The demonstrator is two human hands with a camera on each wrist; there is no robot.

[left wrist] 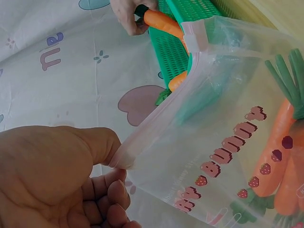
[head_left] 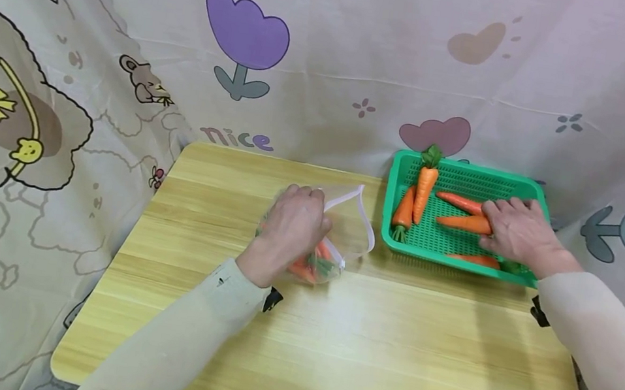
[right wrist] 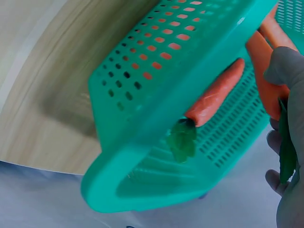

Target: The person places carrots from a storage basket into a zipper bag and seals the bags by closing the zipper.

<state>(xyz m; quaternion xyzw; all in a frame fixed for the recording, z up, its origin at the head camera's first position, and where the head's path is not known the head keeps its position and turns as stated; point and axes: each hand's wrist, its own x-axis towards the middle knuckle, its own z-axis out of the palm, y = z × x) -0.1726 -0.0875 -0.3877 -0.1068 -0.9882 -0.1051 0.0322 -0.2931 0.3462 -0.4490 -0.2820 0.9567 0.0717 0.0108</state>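
My left hand pinches the rim of a clear zip bag between thumb and fingers. The bag's mouth stands open toward the basket, with a white slider on its zip edge. Several carrots with green tops lie inside the bag, partly hidden by my hand in the head view. My right hand reaches into the green basket and grips a carrot near its leafy end. Just behind that one is a redder carrot, its far end hidden by my fingers.
Two carrots, one leaf-up and one leaf-down, lie at the basket's left end. Another carrot lies along its front wall. Under everything is a wooden table, with a printed curtain behind and at the left.
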